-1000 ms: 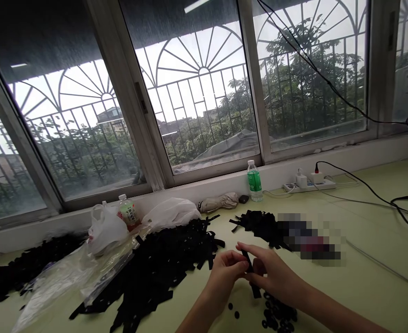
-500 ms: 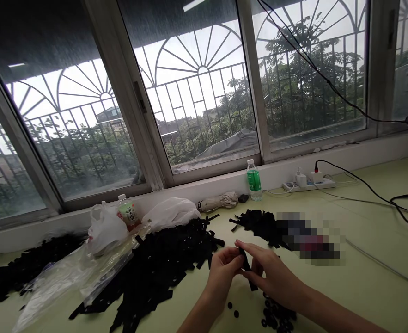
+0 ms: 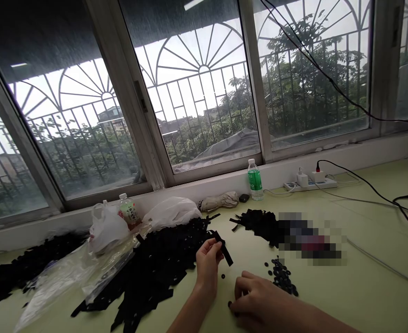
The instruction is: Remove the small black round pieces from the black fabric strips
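Note:
My left hand (image 3: pixel 209 259) pinches a black fabric strip (image 3: pixel 227 253), held tilted above the table near the edge of a large heap of black strips (image 3: pixel 169 254). Low over the tabletop, my right hand (image 3: pixel 255 298) has its fingers curled down, the fingertips at a small black button (image 3: pixel 230 304). Another dark button is partly hidden under those fingers. A single loose button (image 3: pixel 222 276) lies between my hands. Beyond my right hand a pile of black buttons (image 3: pixel 283 277) is spread on the table.
A smaller heap of black strips (image 3: pixel 259 224) lies at the back, beside a blurred patch. Along the window wall are a white plastic bag (image 3: pixel 108 229), a green-labelled bottle (image 3: pixel 254 180), a folded umbrella (image 3: pixel 219 201) and a power strip (image 3: pixel 311 182) with cables. Clear plastic (image 3: pixel 58 282) lies left.
My hands have parted. The left moved slightly left and up with the strip; the right let go of the strip and came down to the button on the table. The button pile is now uncovered.

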`<action>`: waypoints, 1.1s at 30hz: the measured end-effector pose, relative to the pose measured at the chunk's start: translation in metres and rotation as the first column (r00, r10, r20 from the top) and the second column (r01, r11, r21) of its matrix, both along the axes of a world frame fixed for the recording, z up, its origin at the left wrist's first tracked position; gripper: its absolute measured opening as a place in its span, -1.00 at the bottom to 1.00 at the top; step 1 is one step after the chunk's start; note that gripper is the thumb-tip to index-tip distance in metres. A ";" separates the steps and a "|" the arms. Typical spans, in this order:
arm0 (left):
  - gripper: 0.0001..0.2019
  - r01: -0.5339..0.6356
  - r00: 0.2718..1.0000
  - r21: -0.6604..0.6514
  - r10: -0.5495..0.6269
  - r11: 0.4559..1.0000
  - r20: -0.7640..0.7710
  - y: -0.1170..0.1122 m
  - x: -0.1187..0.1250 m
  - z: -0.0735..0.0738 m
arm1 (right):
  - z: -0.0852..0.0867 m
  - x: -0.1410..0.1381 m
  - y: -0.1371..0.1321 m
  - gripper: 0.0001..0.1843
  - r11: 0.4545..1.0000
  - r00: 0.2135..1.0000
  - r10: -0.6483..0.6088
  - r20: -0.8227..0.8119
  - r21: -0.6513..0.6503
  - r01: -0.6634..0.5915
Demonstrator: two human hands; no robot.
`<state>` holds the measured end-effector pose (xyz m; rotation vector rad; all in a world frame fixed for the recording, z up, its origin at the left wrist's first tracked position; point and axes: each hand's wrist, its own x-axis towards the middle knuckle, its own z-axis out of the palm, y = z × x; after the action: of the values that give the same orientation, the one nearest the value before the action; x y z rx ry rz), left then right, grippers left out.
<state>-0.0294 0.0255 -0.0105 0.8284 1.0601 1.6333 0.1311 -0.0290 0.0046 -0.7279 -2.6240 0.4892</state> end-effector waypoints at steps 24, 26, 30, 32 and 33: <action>-0.78 0.020 0.996 0.004 -0.021 1.000 0.083 0.006 -0.005 0.000 | -0.025 0.004 0.038 -0.67 0.975 0.965 -0.220 -0.145 -0.019 0.220; -0.79 0.069 0.993 0.024 -0.071 0.997 0.095 0.005 -0.004 0.001 | -0.028 0.004 0.042 -0.76 0.969 0.963 -0.243 -0.119 0.019 0.247; -0.82 0.118 0.989 0.043 -0.121 0.992 0.085 0.001 -0.001 0.003 | -0.029 0.004 0.042 -0.74 0.971 0.967 -0.230 -0.112 0.031 0.235; -0.82 0.126 0.988 0.040 -0.129 0.991 0.082 -0.001 0.000 0.005 | -0.027 0.004 0.040 -0.74 0.970 0.964 -0.236 -0.121 0.026 0.241; -0.82 0.130 0.988 0.038 -0.133 0.991 0.082 -0.002 0.001 0.005 | -0.026 0.004 0.038 -0.75 0.970 0.964 -0.237 -0.123 0.025 0.242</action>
<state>-0.0289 0.0240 -0.0054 0.8265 0.9029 1.5636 0.1350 0.0094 -0.0210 -0.9572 -2.3872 0.3950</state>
